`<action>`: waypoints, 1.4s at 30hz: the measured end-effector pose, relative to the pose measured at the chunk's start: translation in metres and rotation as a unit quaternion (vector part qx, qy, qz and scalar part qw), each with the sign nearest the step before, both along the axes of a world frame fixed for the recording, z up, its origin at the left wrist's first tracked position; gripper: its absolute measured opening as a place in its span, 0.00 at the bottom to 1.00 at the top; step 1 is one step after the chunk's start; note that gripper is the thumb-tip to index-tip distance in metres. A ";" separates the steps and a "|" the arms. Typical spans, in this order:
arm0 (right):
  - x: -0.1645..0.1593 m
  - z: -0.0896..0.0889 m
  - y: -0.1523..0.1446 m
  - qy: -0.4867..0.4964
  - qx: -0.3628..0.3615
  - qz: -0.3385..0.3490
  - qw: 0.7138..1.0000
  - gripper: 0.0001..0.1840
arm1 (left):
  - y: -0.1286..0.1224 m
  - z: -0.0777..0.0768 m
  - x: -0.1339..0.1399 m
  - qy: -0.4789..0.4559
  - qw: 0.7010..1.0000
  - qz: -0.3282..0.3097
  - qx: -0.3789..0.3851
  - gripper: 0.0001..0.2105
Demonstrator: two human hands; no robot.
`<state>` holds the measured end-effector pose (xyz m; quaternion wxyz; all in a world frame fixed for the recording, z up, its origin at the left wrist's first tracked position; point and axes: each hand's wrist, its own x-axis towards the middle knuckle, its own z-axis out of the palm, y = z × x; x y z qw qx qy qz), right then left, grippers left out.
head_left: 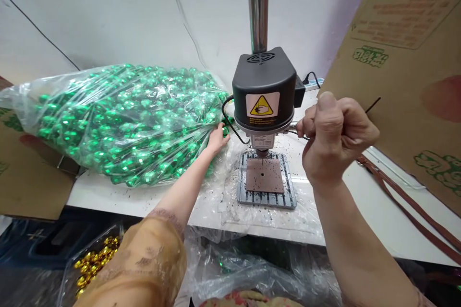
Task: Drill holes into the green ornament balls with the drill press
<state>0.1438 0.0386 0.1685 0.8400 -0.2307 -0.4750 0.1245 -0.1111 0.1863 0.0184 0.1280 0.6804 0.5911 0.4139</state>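
My left hand [216, 139] reaches to the right end of a clear plastic bag [144, 122] full of shiny faceted green balls. Its thumb and forefinger close around one green ball [225, 131] there; the other fingertips are partly hidden. A black bench drill press [264, 88] stands upright in front of me. To its right, my right hand [334, 129] is closed in a fist around the drill press lever, mostly covered by the fingers. Under the chuck, a brown square board [264, 176] with a small dark hole lies on the slotted metal base [291, 199].
Dark crumbs and clear plastic film [230, 211] cover the white table around the base. A cardboard box [406, 76] leans at the right beside brown straps [403, 201]. Below the left table edge, gold balls [95, 261] fill a clear container.
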 end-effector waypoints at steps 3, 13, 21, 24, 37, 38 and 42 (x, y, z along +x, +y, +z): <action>0.000 -0.001 0.001 0.004 0.000 0.004 1.000 0.27 | -0.035 0.014 0.000 -0.040 0.999 0.027 -0.022 0.20; -0.001 -0.001 0.000 0.010 -0.004 0.009 1.000 0.25 | -0.160 0.013 0.029 -0.323 0.927 -0.143 -0.124 0.29; 0.002 -0.003 0.003 -0.008 0.009 -0.001 1.000 0.26 | -0.157 -0.021 0.057 -0.294 0.930 -0.172 -0.137 0.31; 0.002 -0.003 0.003 -0.010 0.019 0.008 1.000 0.25 | -0.149 -0.026 0.065 -0.254 0.941 -0.177 -0.138 0.30; 0.000 -0.001 0.001 -0.022 -0.012 -0.009 1.000 0.28 | -0.144 -0.024 0.084 -0.148 0.974 -0.147 -0.086 0.28; 0.000 -0.001 0.001 -0.021 -0.013 -0.007 1.000 0.28 | -0.145 -0.024 0.086 -0.146 0.976 -0.138 -0.084 0.28; 0.001 -0.001 0.001 -0.014 -0.006 0.009 1.000 0.28 | -0.149 -0.027 0.096 -0.148 0.977 -0.131 -0.076 0.26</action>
